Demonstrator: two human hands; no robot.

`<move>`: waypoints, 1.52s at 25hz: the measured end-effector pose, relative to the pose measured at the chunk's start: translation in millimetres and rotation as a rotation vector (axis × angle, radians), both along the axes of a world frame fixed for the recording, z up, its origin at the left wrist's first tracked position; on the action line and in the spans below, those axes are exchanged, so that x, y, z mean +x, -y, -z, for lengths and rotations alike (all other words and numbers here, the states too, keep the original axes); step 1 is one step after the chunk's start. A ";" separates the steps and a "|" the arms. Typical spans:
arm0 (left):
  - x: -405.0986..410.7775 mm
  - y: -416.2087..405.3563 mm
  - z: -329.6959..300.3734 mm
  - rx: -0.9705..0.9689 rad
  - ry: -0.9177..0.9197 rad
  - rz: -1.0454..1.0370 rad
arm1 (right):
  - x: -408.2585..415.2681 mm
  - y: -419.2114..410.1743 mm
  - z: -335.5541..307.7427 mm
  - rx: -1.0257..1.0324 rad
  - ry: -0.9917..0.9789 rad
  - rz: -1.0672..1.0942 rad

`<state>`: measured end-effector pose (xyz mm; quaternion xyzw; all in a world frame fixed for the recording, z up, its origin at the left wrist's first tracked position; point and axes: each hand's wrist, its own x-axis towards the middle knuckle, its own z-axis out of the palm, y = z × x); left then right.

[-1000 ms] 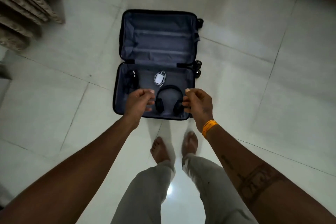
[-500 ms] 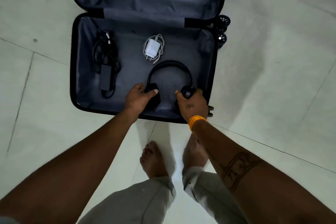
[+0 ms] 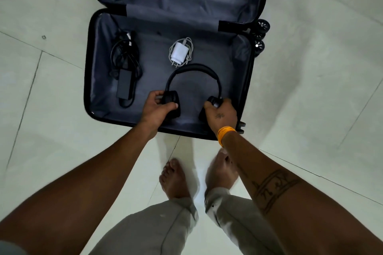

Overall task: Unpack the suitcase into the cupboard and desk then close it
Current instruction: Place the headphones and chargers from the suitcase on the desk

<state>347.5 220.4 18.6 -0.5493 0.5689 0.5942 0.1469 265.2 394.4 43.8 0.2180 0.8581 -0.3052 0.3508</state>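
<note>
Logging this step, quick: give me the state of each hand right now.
Left hand: closed, gripping the left earcup of the headphones.
Right hand: closed, gripping the right earcup.

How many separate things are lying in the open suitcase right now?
3. The black headphones lie nearest, gripped by the left hand and right hand; the white charger lies beyond them; the black power adapter lies left. None seems hidden.
</note>
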 end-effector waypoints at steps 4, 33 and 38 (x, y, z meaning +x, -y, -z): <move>9.0 7.5 -83.0 0.133 -0.107 -0.061 | 5.3 6.6 -81.1 -0.167 -0.092 0.177; 357.0 -44.6 -783.9 -0.475 -0.754 -1.144 | 207.8 123.7 -759.6 -1.052 0.158 -0.803; 464.7 -59.4 -808.7 -0.625 -0.766 -1.349 | 323.2 154.4 -792.7 -1.129 0.232 -0.982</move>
